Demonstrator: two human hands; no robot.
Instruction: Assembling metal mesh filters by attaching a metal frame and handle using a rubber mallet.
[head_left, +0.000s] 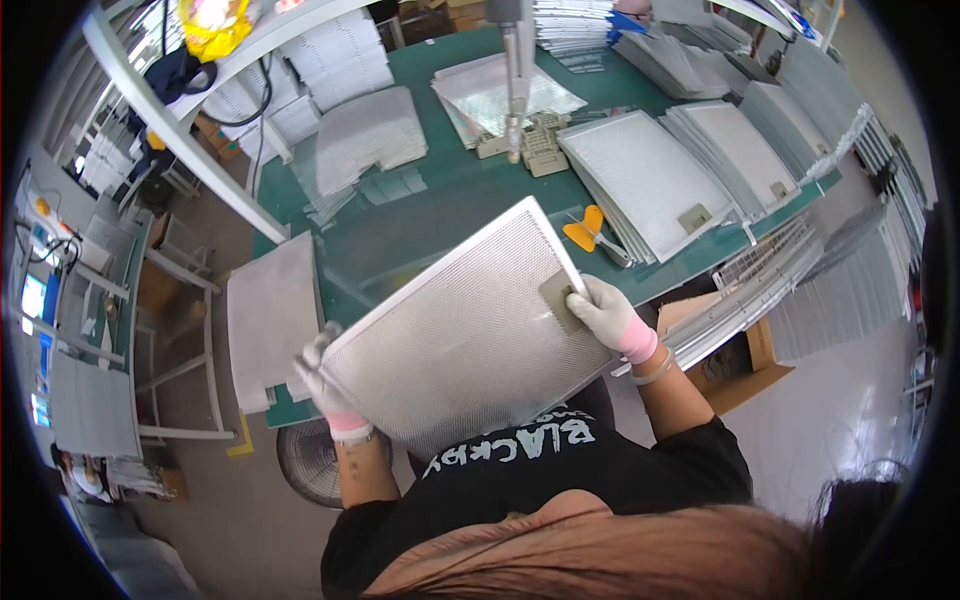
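Observation:
A framed silver mesh panel (450,330) is held tilted in front of my body, over the near edge of the green table. My left hand (322,378), in a white glove with a pink cuff, grips its left edge. My right hand (610,318), gloved alike, is closed on the right edge, its thumb over a small grey-beige patch (562,302) at the panel's side. The fingers behind the panel are hidden. To the right of it, a scraper with an orange blade (585,230) lies on the table.
Stacked framed mesh panels (650,180) stand along the right of the green table (400,245). Flat sheets (272,320) lie at its left, with more sheets (370,140) behind. Beige blocks (540,145) sit beneath a hanging metal tool (514,90). A floor fan (308,462) is below.

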